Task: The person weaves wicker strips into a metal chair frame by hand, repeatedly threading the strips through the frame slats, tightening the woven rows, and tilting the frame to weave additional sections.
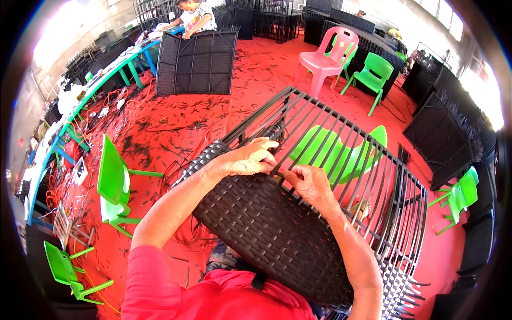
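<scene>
A black furniture frame lies tilted in front of me, with a part of dense black wicker weave (266,213) nearest my body. Beyond the weave, the bare thin bars (341,117) of the frame run side by side. My left hand (252,158) rests at the far edge of the weave, its fingers curled and closed on a black weaving strip, mostly hidden by the fingers. Close beside it, my right hand (309,184) pinches the strip between thumb and forefinger, over the bars. Loose black strands hang left of the weave.
Green chairs stand at left (113,178), lower left (63,269) and right (462,194); a green seat (320,149) shows under the bars. A pink chair (326,56) stands farther back. Strip scraps litter the red floor. A person (197,18) handles a black panel (205,64) by a long table.
</scene>
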